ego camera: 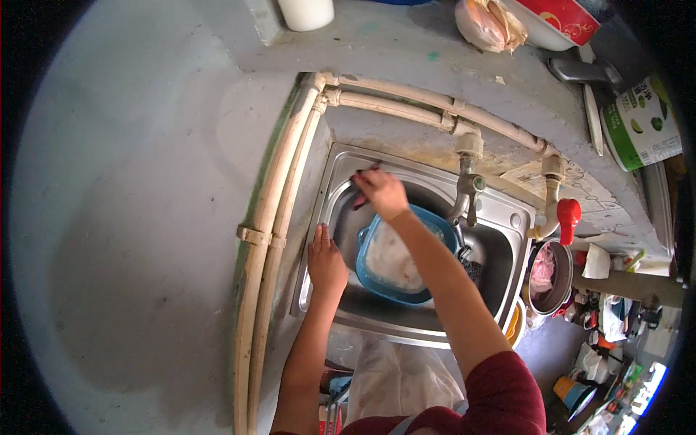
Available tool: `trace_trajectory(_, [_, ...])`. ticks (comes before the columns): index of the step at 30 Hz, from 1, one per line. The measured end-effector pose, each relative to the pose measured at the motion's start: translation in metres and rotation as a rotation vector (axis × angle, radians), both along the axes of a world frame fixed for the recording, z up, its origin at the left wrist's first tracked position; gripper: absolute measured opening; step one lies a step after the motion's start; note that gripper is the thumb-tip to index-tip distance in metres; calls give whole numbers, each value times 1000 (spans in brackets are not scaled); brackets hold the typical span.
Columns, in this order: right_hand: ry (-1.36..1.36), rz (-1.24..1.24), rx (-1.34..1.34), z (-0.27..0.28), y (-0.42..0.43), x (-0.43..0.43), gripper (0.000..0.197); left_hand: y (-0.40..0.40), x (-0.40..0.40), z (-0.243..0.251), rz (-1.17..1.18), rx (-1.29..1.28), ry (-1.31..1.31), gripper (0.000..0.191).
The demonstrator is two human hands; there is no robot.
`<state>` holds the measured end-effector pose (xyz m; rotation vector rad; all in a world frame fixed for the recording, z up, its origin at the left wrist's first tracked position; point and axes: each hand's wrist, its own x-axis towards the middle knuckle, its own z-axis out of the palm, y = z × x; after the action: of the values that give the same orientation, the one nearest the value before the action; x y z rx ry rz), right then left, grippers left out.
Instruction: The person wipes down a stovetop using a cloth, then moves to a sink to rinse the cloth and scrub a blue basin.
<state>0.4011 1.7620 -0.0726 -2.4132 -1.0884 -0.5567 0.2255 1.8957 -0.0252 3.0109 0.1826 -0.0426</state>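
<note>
My right hand [384, 193] grips a dark red cloth [361, 201] at the back left corner of a stainless steel sink [345, 307]. Part of the cloth is hidden under the fingers. On the sink's left rim rests my left hand [327, 262], its fingers stretched forward and nothing in it. A blue plastic basin [363, 272] sits in the sink bowl, holding cloudy, sudsy water [394, 258]. My right forearm crosses above the basin and hides part of it.
A metal tap [466, 193] overhangs the bowl, and a red-handled tap [568, 220] stands farther right. Cream pipes [272, 217] run along the left wall and back. A pot [565, 283] with pink contents stands right of the sink. Garlic [489, 24] lies on the ledge above.
</note>
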Motion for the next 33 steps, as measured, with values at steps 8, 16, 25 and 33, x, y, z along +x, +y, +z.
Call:
trace_trajectory(8, [148,-261,150,-8,2,-9,38,6,-25,13,77,-120,45,36])
trace_trajectory(16, [852,-121,586,-16,95,-162,72,18,-64,13,93,-170,4,36])
trace_trajectory(25, [1059,-470,836,-47,108,-81,60,11,-92,13,57,-126,52,47])
trace_trajectory(33, [1247,-22,212,-50,93,-225,74,-2,-130,-3,205,-77,197,54])
